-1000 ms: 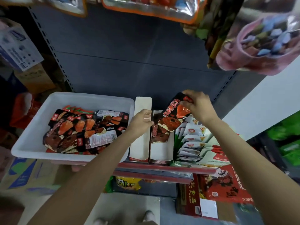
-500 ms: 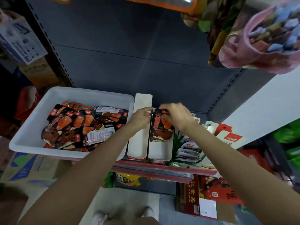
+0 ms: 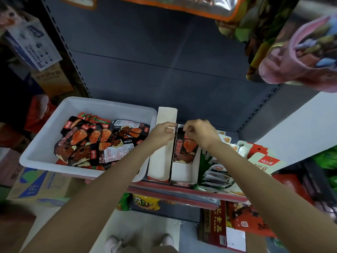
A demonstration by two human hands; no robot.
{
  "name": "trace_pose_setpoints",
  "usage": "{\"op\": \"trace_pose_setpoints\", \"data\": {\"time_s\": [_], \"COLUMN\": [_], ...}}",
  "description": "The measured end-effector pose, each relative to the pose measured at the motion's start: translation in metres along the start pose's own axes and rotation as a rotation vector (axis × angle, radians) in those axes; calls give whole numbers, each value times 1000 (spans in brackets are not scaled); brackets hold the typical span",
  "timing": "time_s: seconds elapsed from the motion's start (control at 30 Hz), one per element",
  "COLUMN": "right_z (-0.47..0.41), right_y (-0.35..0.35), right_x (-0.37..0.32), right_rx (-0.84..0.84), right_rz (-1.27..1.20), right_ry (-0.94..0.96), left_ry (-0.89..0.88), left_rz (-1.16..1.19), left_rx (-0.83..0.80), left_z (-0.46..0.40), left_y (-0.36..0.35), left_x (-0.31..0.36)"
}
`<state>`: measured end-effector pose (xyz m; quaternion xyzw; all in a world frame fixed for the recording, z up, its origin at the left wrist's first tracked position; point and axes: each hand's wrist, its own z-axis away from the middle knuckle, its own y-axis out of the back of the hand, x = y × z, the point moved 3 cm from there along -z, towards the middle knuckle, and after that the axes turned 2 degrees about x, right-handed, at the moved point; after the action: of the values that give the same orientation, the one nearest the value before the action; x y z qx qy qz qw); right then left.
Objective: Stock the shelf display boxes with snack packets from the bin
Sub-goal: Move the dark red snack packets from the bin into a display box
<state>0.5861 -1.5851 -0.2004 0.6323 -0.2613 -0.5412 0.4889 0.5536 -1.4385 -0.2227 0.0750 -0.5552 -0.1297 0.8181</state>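
The right hand point(image 3: 199, 133) pinches the top edge of a black-and-red snack packet point(image 3: 185, 148), which a second ago was tilted in the air above the shelf and now lies inside the right display box point(image 3: 183, 173), toward its back. The left hand point(image 3: 162, 133) has fingers curled round the upper wall between that box and the left display box point(image 3: 160, 161), apparently steadying it. So one packet is seated, and release looks near.

The left box shows only bare cardboard, and the right box has open floor in front of the packet, so much stocking remains. The white bin point(image 3: 42, 143), just left of the boxes on the shelf, holds a loose heap of similar packets point(image 3: 98, 141). Boxes of white sachets point(image 3: 215, 172) crowd the right side; the boxes' front lips sit at the shelf edge point(image 3: 182, 190).
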Motion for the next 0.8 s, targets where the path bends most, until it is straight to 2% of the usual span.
{"op": "trace_pose_setpoints", "data": {"time_s": [0.1, 0.2, 0.33, 0.5, 0.57, 0.7, 0.8], "right_z": [-1, -1, -2, -15, -27, -55, -73], "right_y": [7, 3, -24, -76, -100, -134, -148], "right_x": [-9, -31, -72, -126, -140, -145, -139], "right_rx": [93, 103, 81, 12, -53, -150, -213], "right_rz": [-146, -336, -438, -426, -330, -158, -55], "right_ry": [21, 12, 25, 50, 31, -107, -215], "left_ry": [-113, -262, -404, -394, -338, -101, 42], "left_rz": [-7, -56, -387, -671, -718, -934, -881], "left_rx": [123, 259, 426, 546, 519, 224, 82], "left_z": [7, 28, 51, 51, 42, 21, 13], "left_y": [17, 43, 91, 164, 192, 218, 221], "left_x": [0, 2, -11, -64, -90, -126, -135]}}
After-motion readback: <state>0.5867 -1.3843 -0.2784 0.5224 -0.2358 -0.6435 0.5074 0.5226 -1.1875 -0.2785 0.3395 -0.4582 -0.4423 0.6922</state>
